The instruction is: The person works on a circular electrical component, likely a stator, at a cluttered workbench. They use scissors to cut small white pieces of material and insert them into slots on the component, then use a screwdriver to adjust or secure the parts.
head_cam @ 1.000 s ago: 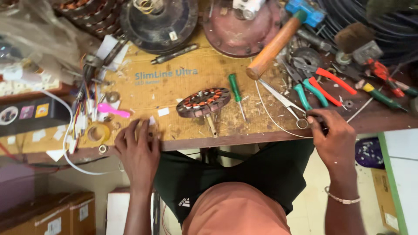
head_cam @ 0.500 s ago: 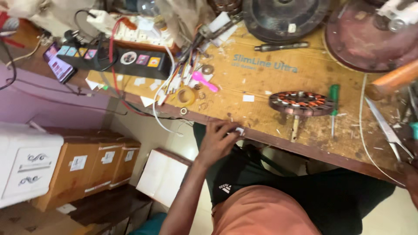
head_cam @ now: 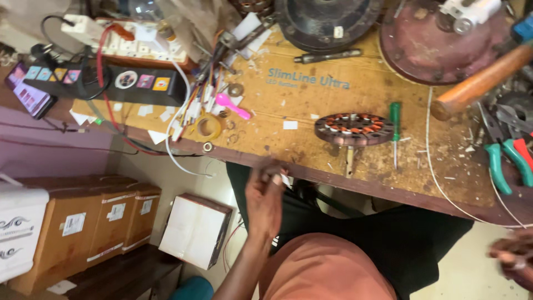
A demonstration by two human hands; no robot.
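Left hand [head_cam: 265,199] now lowered off bench edge [head_cam: 311,173], fingers pinched on small pale scrap. Right hand [head_cam: 513,260] withdrawn to 4 o'clock, blurred; grip cannot be told. Motor winding [head_cam: 353,129] left untouched at 1 o'clock, beside green screwdriver [head_cam: 395,126].

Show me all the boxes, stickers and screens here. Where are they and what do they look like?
Brown cardboard boxes: floor, lower left, each with a white label.
White box: floor, by the left hand, flat and square.
White patterned box: far left edge.
Phone: bench's left end, purple-lit screen.
Black strip: bench, upper left, with coloured square stickers.
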